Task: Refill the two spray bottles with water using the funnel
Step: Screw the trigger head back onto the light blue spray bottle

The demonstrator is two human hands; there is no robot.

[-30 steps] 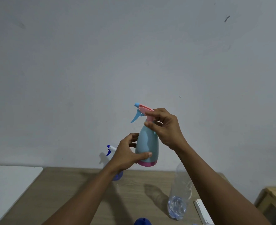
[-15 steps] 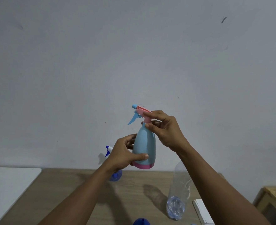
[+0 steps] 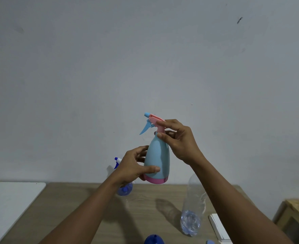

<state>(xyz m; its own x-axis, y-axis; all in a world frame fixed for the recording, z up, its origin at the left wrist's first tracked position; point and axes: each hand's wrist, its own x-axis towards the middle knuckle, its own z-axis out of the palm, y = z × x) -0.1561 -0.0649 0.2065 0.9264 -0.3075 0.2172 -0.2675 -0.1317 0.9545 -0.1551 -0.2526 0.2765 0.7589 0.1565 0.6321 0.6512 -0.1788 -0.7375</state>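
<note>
Head view shows the light-blue spray bottle (image 3: 158, 159) lifted clear of the wooden bench (image 3: 96, 205), upright in front of the wall. The left hand (image 3: 133, 168) wraps its lower body just above the pink base, grip closed around it, likely to keep the body from turning. The right hand (image 3: 177, 140) pinches the pink collar below the trigger head (image 3: 153, 120), thumb and fingers pressed against the neck; this looks like the grasp for unscrewing the head so the funnel can go in. The head is not yet off.

At about 8 o'clock from the held bottle, the second spray bottle (image 3: 123, 188) stands on the bench, mostly hidden behind the left wrist. At 5 o'clock stands a clear plastic water bottle (image 3: 191, 221), probably the water source. A dark-blue object (image 3: 154, 240) at the bottom edge may be the funnel; I cannot tell.
</note>
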